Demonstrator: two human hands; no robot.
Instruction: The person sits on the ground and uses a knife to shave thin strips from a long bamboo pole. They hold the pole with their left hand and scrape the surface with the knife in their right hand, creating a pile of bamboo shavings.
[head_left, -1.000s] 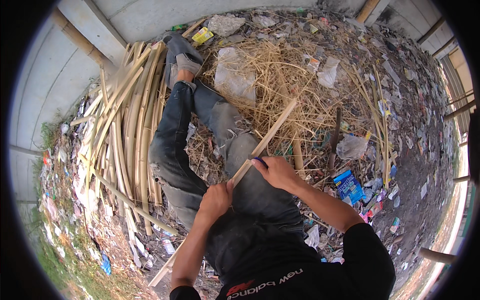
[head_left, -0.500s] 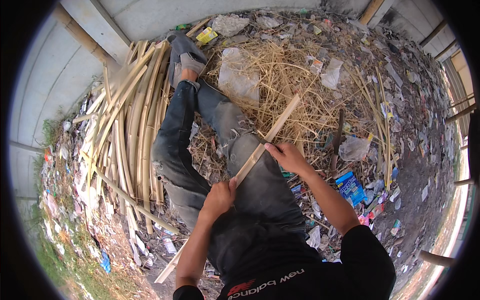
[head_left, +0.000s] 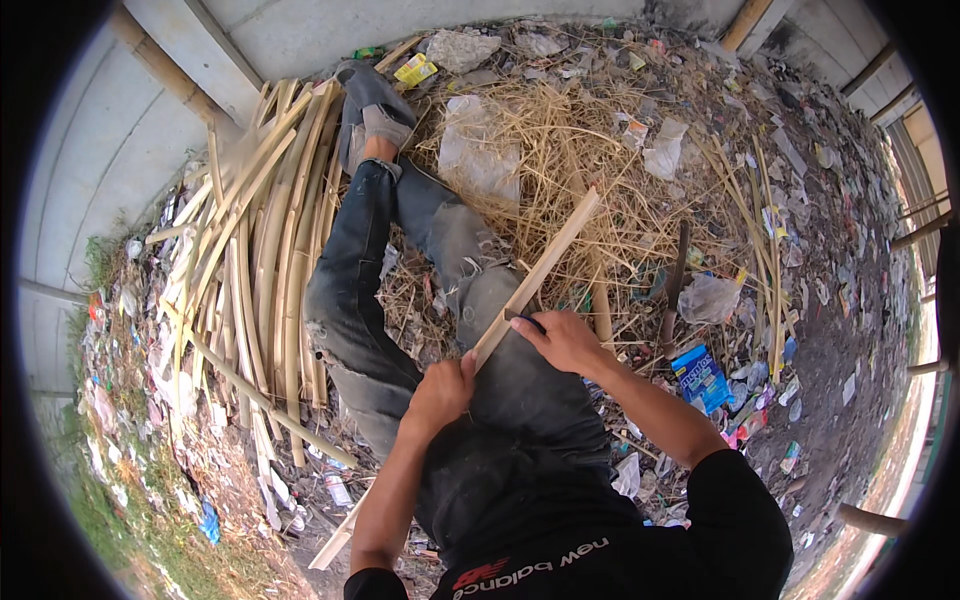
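Observation:
A pale split bamboo strip point(head_left: 550, 256) slants across my thigh, its far end pointing up and right. My left hand point(head_left: 441, 391) is closed around the strip at its nearer part, and a lower length shows beyond my left forearm. My right hand point(head_left: 566, 343) is closed on a small knife point(head_left: 532, 323) with a dark handle. The blade is mostly hidden but lies against the strip, just beyond my left hand. My outstretched legs in torn dark jeans point(head_left: 350, 260) lie beneath the work.
Many bamboo strips point(head_left: 268, 250) are piled left of my legs. Straw-like shavings point(head_left: 560, 130) spread ahead and right. A long curved blade point(head_left: 679, 265) lies right of my knee, near a blue packet point(head_left: 703, 378). Litter covers the ground; a pale wall point(head_left: 90, 170) rises at far left.
My right hand with the knife has slid down the strip toward me, nearer my left hand. The strip and my left hand have stayed nearly still.

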